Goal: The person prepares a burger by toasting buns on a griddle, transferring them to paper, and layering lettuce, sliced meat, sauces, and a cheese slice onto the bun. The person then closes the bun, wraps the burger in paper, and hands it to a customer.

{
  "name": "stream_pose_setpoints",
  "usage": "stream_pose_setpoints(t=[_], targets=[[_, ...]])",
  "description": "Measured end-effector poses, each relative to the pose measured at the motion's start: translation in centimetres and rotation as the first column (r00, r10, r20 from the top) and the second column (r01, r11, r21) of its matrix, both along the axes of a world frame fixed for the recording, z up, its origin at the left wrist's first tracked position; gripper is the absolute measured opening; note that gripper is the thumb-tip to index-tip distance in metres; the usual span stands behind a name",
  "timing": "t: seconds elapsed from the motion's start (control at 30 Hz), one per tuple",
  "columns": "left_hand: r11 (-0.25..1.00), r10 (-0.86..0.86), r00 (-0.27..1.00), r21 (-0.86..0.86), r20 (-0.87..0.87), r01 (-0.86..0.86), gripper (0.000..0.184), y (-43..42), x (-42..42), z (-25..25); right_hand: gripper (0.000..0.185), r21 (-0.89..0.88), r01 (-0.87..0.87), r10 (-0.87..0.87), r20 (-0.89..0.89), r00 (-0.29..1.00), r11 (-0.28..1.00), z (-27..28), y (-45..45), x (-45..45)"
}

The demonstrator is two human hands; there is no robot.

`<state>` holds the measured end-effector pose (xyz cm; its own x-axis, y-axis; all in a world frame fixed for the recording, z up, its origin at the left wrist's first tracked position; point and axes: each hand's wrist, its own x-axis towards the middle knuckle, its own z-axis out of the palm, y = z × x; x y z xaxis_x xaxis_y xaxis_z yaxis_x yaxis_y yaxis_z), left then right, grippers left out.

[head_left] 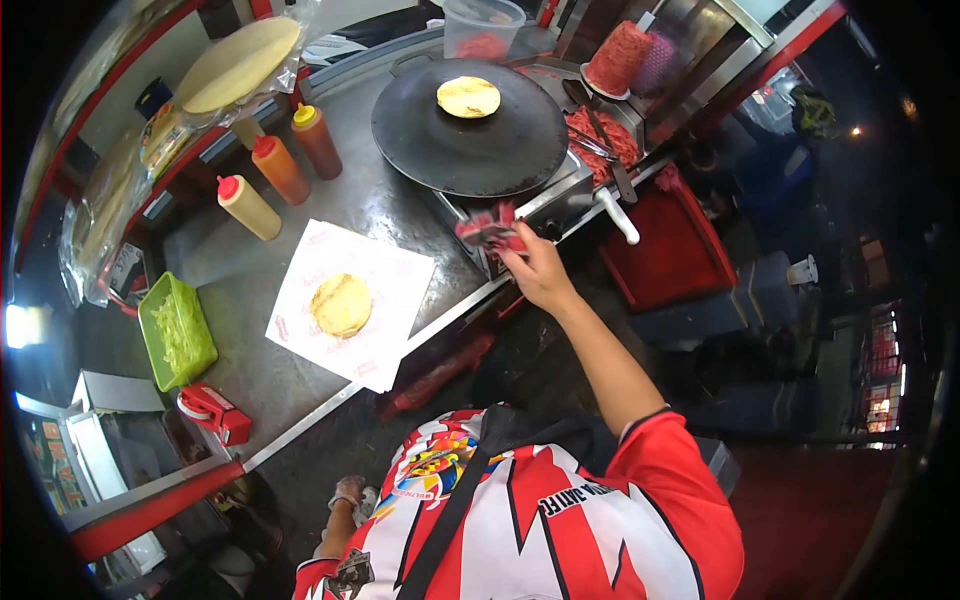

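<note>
My right hand [540,268] is closed on a crumpled red-and-dark cloth [490,230], blurred, in front of the stove at the near side of the round black griddle [470,135]. A browned flatbread [468,98] lies on the griddle. My left hand [348,492], in a clear plastic glove, hangs low beside my body, away from the counter; its fingers are too small and unclear to read. Another round flatbread [341,306] rests on white printed paper sheets [395,275] on the metal counter.
Squeeze bottles [250,208] stand left of the griddle. A green tub [178,335] of shredded greens and a red device [214,413] sit at the left. Sliced meat [605,140] with tongs lies right of the griddle, below a meat stack [618,60]. A white handle [618,218] juts out.
</note>
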<state>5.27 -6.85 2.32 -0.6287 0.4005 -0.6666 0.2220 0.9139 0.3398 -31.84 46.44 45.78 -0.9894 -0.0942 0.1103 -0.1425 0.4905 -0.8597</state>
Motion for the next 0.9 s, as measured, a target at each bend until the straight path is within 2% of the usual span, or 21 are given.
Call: stream_pose_setpoints(t=[0.03,0.1,0.13,0.17,0.2,0.27,0.3,0.37,0.4,0.43,0.5,0.53,0.57,0.6,0.63,0.67,0.7,0.73,0.87,0.9], targets=[[0.999,0.040,0.998,0.028,-0.045,-0.039,0.037,0.2,-0.4,-0.2,0.019,-0.184,0.028,-0.031,-0.011,0.999,0.982,0.0,0.8,1.4],[0.999,0.031,0.999,-0.035,0.015,-0.030,0.039,0.8,-1.6,0.1,0.012,-0.274,0.144,-0.137,0.047,0.989,0.951,0.5,3.7,4.3],[0.997,0.027,0.998,-0.067,0.052,-0.023,0.041,1.0,-2.3,0.4,0.012,-0.332,0.150,-0.140,0.055,0.989,0.931,1.9,4.8,5.7],[0.994,0.020,0.989,-0.112,0.145,-0.003,0.043,1.2,-3.0,0.7,0.012,-0.401,0.237,-0.223,0.083,0.971,0.885,2.4,5.8,7.2],[0.994,0.007,0.996,-0.110,0.085,0.002,0.043,1.5,-3.1,0.8,0.008,-0.404,0.330,-0.307,0.122,0.944,0.853,2.5,6.9,8.4],[0.993,-0.036,0.999,-0.112,-0.028,0.033,0.044,1.7,-2.8,0.6,0.009,-0.241,0.375,-0.340,0.174,0.924,0.895,1.8,9.6,10.5],[0.986,-0.028,0.997,-0.161,0.066,0.039,0.044,1.6,-3.0,-0.1,0.011,-0.085,0.397,-0.383,0.145,0.912,0.914,0.4,10.2,11.1],[0.988,-0.010,0.997,-0.153,0.077,0.022,0.045,1.0,-3.0,-2.1,0.014,0.229,0.416,-0.440,0.064,0.896,0.880,-3.4,11.9,11.6],[0.989,0.005,0.997,-0.150,0.077,0.007,0.046,0.4,-2.9,-2.2,0.019,0.165,0.478,-0.487,0.015,0.873,0.862,-5.0,10.7,11.4],[0.995,-0.039,0.999,-0.092,0.029,0.041,0.044,-0.5,-2.8,-1.8,0.018,0.225,0.483,-0.507,0.057,0.860,0.846,-7.8,10.5,11.0],[0.993,-0.115,0.990,0.020,-0.082,0.117,0.042,-1.9,-3.3,-1.0,0.028,0.424,0.374,-0.314,-0.206,0.927,0.825,-13.8,8.8,9.7],[0.979,0.202,0.976,0.015,0.078,-0.204,0.041,-2.4,-3.5,-0.5,0.035,0.431,0.294,-0.141,-0.351,0.926,0.853,-17.3,8.1,8.4],[0.864,0.497,0.838,-0.034,0.225,-0.503,0.039,-2.3,-3.7,-0.2,0.036,0.531,0.063,0.003,-0.122,0.993,0.845,-19.1,7.6,7.5],[0.662,0.728,0.593,-0.128,0.343,-0.739,0.038,-2.2,-4.2,0.1,0.035,0.688,0.031,0.062,-0.110,0.992,0.725,-21.4,6.3,7.6],[0.838,0.544,0.806,-0.102,0.233,-0.536,0.037,-3.0,-4.5,0.5,0.034,0.682,0.068,0.029,-0.130,0.991,0.728,-21.8,5.7,7.6],[0.951,0.303,0.943,-0.107,0.139,-0.290,0.036,-3.5,-4.5,1.6,0.033,0.677,0.103,0.000,-0.151,0.988,0.729,-22.0,5.4,7.2],[0.989,0.040,0.999,-0.144,0.012,-0.038,0.035,-3.8,-4.6,3.3,0.033,0.707,0.055,0.020,-0.098,0.995,0.705,-21.4,5.5,6.6],[0.984,-0.065,0.998,-0.164,-0.011,0.063,0.035,-3.8,-4.2,4.0,0.033,0.731,-0.002,0.038,-0.033,0.999,0.682,-20.3,5.4,6.3],[0.962,-0.172,0.978,-0.192,0.117,0.193,0.032,-3.2,-3.3,2.5,0.038,0.796,-0.181,0.089,0.159,0.983,0.578,-19.4,5.7,5.0],[0.961,-0.162,0.975,-0.202,0.151,0.191,0.032,-2.8,-3.5,2.0,0.039,0.791,-0.187,0.111,0.150,0.982,0.583,-19.4,5.9,5.1]])
